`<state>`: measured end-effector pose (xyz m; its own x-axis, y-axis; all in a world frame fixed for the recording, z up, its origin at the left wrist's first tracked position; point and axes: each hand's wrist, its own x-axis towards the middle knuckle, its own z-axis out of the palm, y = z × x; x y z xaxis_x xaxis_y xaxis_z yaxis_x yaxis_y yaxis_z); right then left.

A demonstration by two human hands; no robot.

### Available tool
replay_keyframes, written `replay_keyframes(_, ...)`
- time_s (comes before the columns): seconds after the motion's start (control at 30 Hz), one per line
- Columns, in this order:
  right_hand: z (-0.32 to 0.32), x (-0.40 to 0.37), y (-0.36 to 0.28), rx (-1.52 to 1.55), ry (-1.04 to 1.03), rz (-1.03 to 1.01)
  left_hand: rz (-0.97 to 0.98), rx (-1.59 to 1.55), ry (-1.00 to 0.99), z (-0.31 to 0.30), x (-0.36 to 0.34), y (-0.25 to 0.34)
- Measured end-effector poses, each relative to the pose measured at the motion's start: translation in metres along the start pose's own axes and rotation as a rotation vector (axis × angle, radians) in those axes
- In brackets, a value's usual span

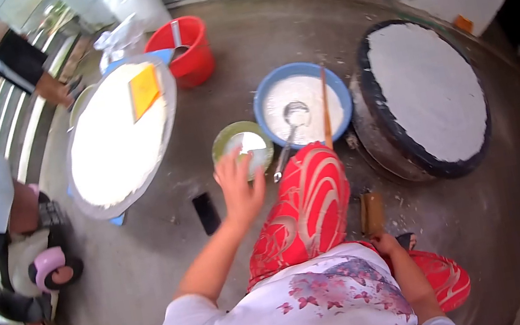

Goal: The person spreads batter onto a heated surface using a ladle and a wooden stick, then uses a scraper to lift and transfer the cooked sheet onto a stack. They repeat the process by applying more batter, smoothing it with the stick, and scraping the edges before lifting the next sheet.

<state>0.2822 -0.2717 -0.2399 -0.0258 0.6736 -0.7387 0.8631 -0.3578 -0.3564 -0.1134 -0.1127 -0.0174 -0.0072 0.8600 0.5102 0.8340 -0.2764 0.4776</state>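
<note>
Head view: stretches the left hand [238,184] at twelve o'clock over the near rim of the green bowl [220,139], with fingers spread and released; cannot tell whether touching it. Has the right hand [384,244] just beside a brown block [372,214], at four o'clock from that bowl; cannot tell whether grasping it. At two o'clock, find the blue bowl [291,70] of white stuff, with a ladle [296,113] in it and a stick [326,109] across it. On the floor [154,271], see a phone [206,214] at seven and a red bucket [196,69] at eleven. Past the blue bowl at three, see a drum [373,94] topped in white. Between nine and ten, see a tray [169,91] spread with white.
</note>
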Motion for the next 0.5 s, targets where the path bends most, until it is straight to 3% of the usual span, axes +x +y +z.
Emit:
replay_keyframes(0.17, -0.013, -0.009, -0.012, 0.034, 0.008, 0.091, 0.04, 0.335, 0.37, -0.017, 0.102, -0.125)
replay_keyframes(0.27, -0.011, -0.009, -0.012, 0.03, 0.05, 0.067, -0.093, 0.428, 0.238, -0.032, 0.138, -0.176)
replay_keyframes(0.33, -0.016, -0.015, -0.02, 0.023, 0.042, 0.092, -0.386, 0.612, -0.046, -0.037, 0.155, -0.195)
replay_keyframes(0.5, -0.008, -0.013, -0.012, 0.048, 0.066, 0.115, -0.542, 0.689, -0.141, -0.03, 0.174, -0.22)
